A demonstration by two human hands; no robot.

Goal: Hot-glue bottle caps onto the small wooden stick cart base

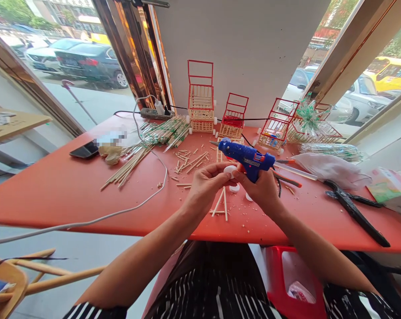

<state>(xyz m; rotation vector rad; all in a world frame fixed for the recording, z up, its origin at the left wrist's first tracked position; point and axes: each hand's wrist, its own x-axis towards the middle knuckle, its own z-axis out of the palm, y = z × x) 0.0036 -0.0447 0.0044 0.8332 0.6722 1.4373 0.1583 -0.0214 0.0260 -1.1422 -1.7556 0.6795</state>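
Observation:
Between its thumb and fingers my left hand [210,179] pinches a small white disc [229,171]. My right hand [261,188] is wrapped round the handle of a blue glue gun [245,156], and its thumb also reaches the disc. The gun's nozzle points left, above the left hand. Below my hands on the table are thin wooden sticks [225,206] set in a narrow A shape. Another white disc [234,188] lies just under my fingers, with one more partly hidden by the right hand.
Small stick-built carts [201,102] with red frames stand along the back. Bundled sticks [137,153], a phone [84,149] and a white cable [120,210] lie left. Black-handled cutters [356,210] and a plastic bag [330,168] lie right on the red table [47,190].

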